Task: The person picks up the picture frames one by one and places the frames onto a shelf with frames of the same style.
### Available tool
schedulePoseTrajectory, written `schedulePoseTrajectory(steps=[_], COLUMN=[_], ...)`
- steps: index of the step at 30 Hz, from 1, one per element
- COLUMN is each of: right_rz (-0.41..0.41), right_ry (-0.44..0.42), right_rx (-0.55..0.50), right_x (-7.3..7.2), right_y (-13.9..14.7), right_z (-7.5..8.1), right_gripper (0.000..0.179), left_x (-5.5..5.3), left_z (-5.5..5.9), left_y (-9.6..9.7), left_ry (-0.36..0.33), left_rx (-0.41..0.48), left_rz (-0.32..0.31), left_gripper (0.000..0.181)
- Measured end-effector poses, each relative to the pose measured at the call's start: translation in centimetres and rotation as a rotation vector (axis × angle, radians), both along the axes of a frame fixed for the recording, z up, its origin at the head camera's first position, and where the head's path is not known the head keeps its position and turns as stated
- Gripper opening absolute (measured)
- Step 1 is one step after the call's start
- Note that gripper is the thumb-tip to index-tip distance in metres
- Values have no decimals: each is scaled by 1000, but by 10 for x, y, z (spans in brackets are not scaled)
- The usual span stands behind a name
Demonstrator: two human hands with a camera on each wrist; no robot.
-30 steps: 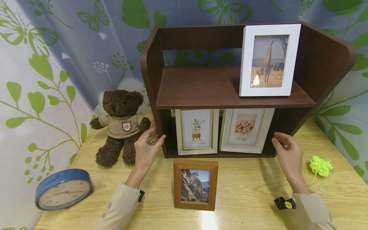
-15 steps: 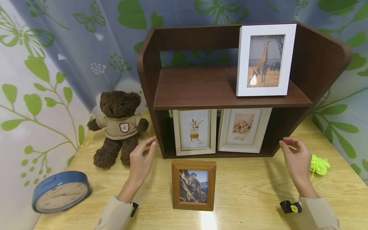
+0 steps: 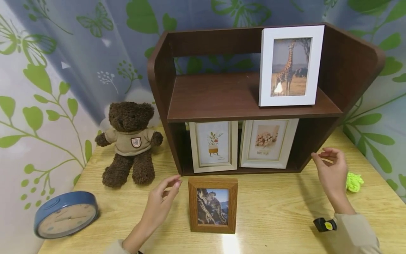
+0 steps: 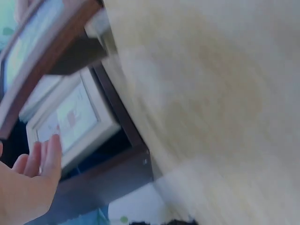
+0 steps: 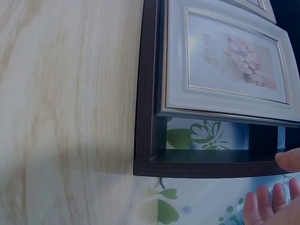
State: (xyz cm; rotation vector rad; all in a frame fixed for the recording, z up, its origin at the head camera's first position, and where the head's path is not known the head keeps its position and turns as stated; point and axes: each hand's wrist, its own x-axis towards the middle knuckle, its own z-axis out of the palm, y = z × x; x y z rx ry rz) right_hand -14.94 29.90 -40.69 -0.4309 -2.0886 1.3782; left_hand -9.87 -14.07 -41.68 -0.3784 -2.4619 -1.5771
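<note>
Shelf (image 3: 212, 93): both ends in head cam, just 1 in R-wrist.

The yarn (image 3: 354, 182) is partly hidden by the right hand (image 3: 333, 173), the top of the bouquet picture (image 3: 268, 145) by the shelf (image 3: 217, 95). In the left wrist view, the left hand (image 4: 29, 187) is cut off, the table (image 4: 201, 108) blurred.

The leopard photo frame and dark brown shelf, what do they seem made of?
Leopard photo frame: probably wood, satin-looking; grain streaks show.
Dark brown shelf: likely laminated board or stained wood, smooth with slight sheen; faint grain leaves which open.
</note>
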Motion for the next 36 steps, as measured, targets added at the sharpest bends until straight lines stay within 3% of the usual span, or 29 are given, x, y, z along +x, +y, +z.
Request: schedulePoseTrajectory(steps=[5, 8, 13, 25, 31, 36], right_rz=[36, 52, 57, 41, 27, 15], right_ry=[-1, 44, 97, 91, 83, 70], right_rx=[-32, -44, -34, -15, -15, -3], right_x=[-5, -7, -10, -12, -13, -15], right_y=[1, 0, 0, -1, -1, -2], right_z=[-2, -4, -9, -10, -10, -11], right_gripper=[31, 32, 35, 37, 35, 33], left_x=[9, 10, 12, 11, 12, 13], left_z=[0, -1, -5, -9, -12, -12], left_y=[9, 12, 14, 13, 14, 14], left_ry=[-270, -338, -343, -274, -203, -202], left_rx=[23, 6, 6, 24, -18, -6], left_rz=[-123, -211, -268, -293, -268, -230], left_gripper=[49, 56, 54, 61, 56, 60])
